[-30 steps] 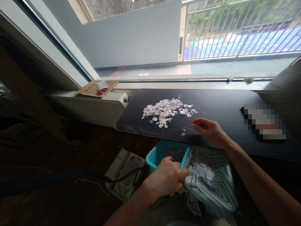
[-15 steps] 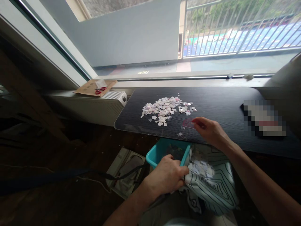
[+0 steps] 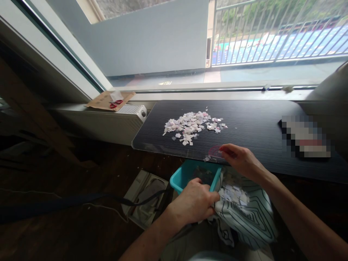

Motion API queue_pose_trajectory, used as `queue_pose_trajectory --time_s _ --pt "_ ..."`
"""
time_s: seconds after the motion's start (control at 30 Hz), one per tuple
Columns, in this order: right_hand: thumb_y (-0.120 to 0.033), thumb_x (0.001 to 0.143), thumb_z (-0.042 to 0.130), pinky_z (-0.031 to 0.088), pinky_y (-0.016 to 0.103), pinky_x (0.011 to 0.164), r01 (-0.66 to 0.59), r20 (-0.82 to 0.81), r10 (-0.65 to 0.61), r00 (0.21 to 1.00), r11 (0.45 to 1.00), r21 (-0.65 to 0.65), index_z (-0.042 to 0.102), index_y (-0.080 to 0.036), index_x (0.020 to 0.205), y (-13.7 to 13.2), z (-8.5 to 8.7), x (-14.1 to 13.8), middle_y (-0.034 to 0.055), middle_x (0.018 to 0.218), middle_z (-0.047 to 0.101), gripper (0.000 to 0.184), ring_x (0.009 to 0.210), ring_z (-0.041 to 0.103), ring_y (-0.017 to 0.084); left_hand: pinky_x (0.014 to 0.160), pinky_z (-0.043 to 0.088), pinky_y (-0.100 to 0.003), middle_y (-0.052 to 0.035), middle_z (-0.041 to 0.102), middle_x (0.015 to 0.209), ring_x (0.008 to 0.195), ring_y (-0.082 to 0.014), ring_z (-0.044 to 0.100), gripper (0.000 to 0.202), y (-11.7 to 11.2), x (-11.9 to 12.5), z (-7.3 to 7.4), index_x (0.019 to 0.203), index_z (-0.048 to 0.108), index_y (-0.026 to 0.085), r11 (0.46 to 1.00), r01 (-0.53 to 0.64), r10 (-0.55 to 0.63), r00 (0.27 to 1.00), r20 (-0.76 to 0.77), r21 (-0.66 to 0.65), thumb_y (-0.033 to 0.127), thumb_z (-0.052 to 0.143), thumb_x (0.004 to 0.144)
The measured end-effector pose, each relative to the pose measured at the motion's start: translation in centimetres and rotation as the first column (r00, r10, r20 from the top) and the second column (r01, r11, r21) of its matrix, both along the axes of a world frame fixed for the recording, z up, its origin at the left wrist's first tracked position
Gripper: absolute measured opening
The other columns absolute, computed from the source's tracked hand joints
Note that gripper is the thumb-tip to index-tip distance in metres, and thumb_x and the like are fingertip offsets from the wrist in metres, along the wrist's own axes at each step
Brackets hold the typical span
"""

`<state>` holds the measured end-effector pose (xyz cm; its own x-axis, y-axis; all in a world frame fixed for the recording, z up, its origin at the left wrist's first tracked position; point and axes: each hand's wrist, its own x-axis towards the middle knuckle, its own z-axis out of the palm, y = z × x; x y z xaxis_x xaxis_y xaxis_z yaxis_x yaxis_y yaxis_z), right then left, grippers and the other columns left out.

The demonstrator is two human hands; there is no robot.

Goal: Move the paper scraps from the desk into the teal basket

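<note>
My left hand (image 3: pixel 198 200) is closed around the near rim of a teal plastic bin (image 3: pixel 177 184), just below the table edge. Dark, unclear bits lie inside the bin. My right hand (image 3: pixel 240 159) pinches a thin pink see-through protractor (image 3: pixel 214 150), flat on the tabletop near its front edge. A few small paper scraps (image 3: pixel 207 158) lie against it, right at the edge above the bin. Farther back on the table spreads a pile of cut white and pinkish paper pieces (image 3: pixel 190 125). More scraps (image 3: pixel 235 194) rest on a striped pale-green cloth bag (image 3: pixel 252 217) beside the bin.
The dark table (image 3: pixel 255 119) stands against the window. A blurred-out object (image 3: pixel 304 137) lies on its right. Red-handled scissors (image 3: pixel 116 104) rest on brown cardboard (image 3: pixel 102 101) over the radiator (image 3: pixel 133 112). An open box (image 3: pixel 148 199) and a dark strap (image 3: pixel 108 198) are at lower left.
My right hand has drawn the protractor toward the front edge, pushing the loose scraps there. My left hand keeps its grip on the bin, which has barely shifted.
</note>
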<state>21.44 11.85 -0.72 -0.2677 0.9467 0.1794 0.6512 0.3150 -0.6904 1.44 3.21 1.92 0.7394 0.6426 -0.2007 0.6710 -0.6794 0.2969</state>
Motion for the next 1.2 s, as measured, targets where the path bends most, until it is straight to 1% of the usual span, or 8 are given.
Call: queue_pose_trajectory --time_s 0.13,0.2,0.37,0.53,0.77,1.0,1.1,1.2 --pt "-0.028 0.082 0.051 0.043 0.022 0.057 -0.101 0.012 0.101 0.995 0.995 -0.024 0.066 -0.022 0.092 -1.0 0.6 -0.9 -0.0008 0.074 0.067 0.019 0.06 0.056 0.011 0.077 0.041 -0.031 -0.0003 0.061 0.07 0.068 -0.018 0.06 0.01 0.0 0.0 0.1 0.08 0.061 0.021 1.0 0.004 -0.004 1.0 -0.005 0.004 0.031 0.061 0.078" --pt "-0.028 0.082 0.052 0.043 0.022 0.056 -0.11 0.017 0.111 0.994 0.994 -0.025 0.066 -0.022 0.091 -1.1 0.9 -1.1 -0.0012 0.072 0.066 0.018 0.059 0.055 0.011 0.077 0.041 -0.031 -0.0006 0.061 0.07 0.068 -0.0181 0.06 0.011 0.0 0.0 0.0 0.081 0.061 0.021 1.0 0.0 0.0 1.0 -0.008 0.003 0.031 0.061 0.078" --pt "-0.035 0.081 0.054 0.045 0.023 0.057 0.013 -0.046 -0.016 0.999 0.999 -0.048 0.064 -0.023 0.094 0.1 0.7 -0.4 0.0003 0.076 0.067 0.021 0.062 0.059 0.012 0.077 0.04 -0.03 0.0004 0.061 0.07 0.068 -0.0171 0.059 0.011 -0.4 -1.2 -0.5 0.081 0.061 0.021 0.999 -0.048 0.048 0.999 0.017 -0.01 0.031 0.059 0.078" --pt "-0.037 0.082 0.052 0.047 0.024 0.054 0.069 -0.156 -0.085 0.984 0.993 -0.1 0.061 -0.022 0.1 1.8 -0.3 -0.9 0.002 0.076 0.067 0.025 0.058 0.061 0.013 0.078 0.039 -0.03 0.0013 0.06 0.068 0.068 -0.0164 0.057 0.006 -1.4 -4.6 -1.5 0.082 0.062 0.022 0.981 -0.19 0.191 0.98 0.056 -0.024 0.025 0.058 0.077" --pt "-0.03 0.082 0.05 0.047 0.025 0.058 0.052 -0.115 -0.051 0.992 0.999 0.012 0.062 -0.021 0.101 4.2 -0.1 -5.5 0.0027 0.077 0.068 0.025 0.061 0.062 0.013 0.084 0.039 -0.032 0.0014 0.061 0.071 0.071 -0.0161 0.056 0.016 -3.1 -9.9 -2.2 0.082 0.062 0.022 0.909 -0.415 0.415 0.901 0.125 -0.023 0.011 0.056 0.073" --pt "-0.029 0.081 0.049 0.045 0.028 0.062 0.204 -0.008 -0.206 0.978 0.96 0.194 0.066 -0.019 0.097 8.7 0.3 -8.2 0.0052 0.077 0.069 0.026 0.067 0.062 0.017 0.084 0.041 -0.033 0.0004 0.061 0.072 0.077 -0.0192 0.056 0.021 -3.5 -11.9 -2.4 0.083 0.064 0.024 0.869 -0.495 0.493 0.86 0.128 -0.025 0.009 0.057 0.07" --pt "-0.028 0.082 0.047 0.044 0.028 0.06 0.143 0.053 -0.156 0.986 0.97 0.197 0.067 -0.017 0.097 9.5 0.2 -8.9 0.0062 0.076 0.069 0.028 0.066 0.061 0.018 0.086 0.041 -0.034 0.0006 0.061 0.072 0.078 -0.0197 0.057 0.022 -3.5 -12.4 -2.5 0.083 0.064 0.024 0.856 -0.516 0.516 0.845 0.14 -0.042 0.009 0.058 0.069" --pt "-0.03 0.083 0.046 0.041 0.026 0.056 0.017 0.091 -0.033 0.995 0.986 0.168 0.067 -0.017 0.095 8.6 0.6 -9.4 0.0041 0.069 0.067 0.028 0.06 0.058 0.016 0.088 0.04 -0.036 0.0001 0.062 0.074 0.078 -0.0196 0.058 0.021 -3.5 -12.8 -2.3 0.083 0.064 0.024 0.842 -0.536 0.54 0.831 0.133 -0.068 0.01 0.057 0.07"
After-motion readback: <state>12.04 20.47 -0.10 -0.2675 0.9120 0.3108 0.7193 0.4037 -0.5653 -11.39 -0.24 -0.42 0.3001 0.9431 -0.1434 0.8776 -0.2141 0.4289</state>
